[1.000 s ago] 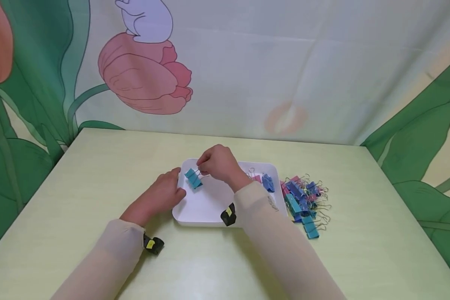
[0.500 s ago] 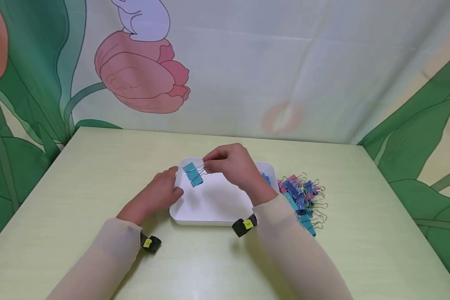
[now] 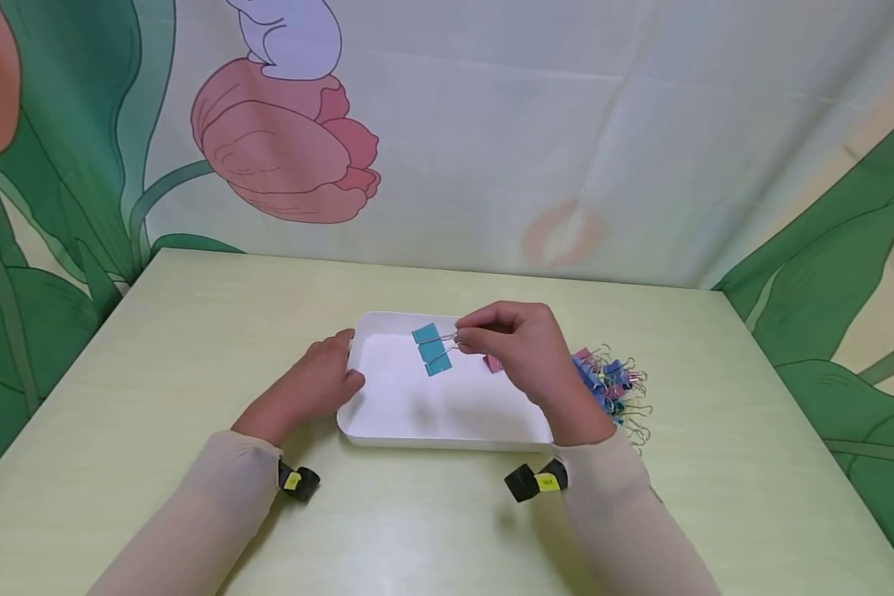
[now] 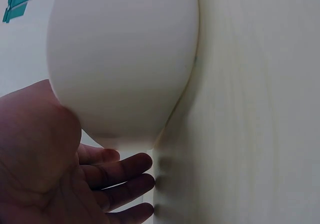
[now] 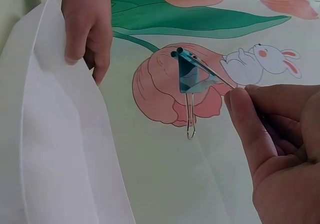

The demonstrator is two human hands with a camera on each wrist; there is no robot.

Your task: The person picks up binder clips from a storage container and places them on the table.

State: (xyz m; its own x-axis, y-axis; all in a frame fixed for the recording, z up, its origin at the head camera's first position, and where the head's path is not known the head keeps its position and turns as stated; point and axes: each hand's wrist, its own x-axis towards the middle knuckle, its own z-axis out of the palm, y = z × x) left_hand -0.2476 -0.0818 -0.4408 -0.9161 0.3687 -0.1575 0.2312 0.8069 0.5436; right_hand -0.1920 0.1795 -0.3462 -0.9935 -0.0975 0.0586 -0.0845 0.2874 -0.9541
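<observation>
A white tray (image 3: 387, 432) lies in the middle of a pale green table (image 3: 194, 331). My left hand (image 3: 346, 368) holds the tray's left rim, thumb on the edge and fingers (image 4: 117, 176) against its outer wall. My right hand (image 3: 468, 337) pinches one wire handle of a teal binder clip (image 3: 432, 349) and holds it above the tray's far middle. In the right wrist view the teal clip (image 5: 192, 74) hangs in the air from my fingertips (image 5: 245, 115), its other wire handle dangling down. A pink clip (image 3: 492, 362) lies in the tray, partly hidden behind my right hand.
A pile of several blue, pink and teal binder clips (image 3: 612, 387) lies on the table just right of the tray. A printed cloth backdrop (image 3: 492, 141) closes off the table's far side and both flanks.
My right hand has carried the teal clip rightward, from the tray's far left corner to its far middle. The left hand has stayed on the tray's rim.
</observation>
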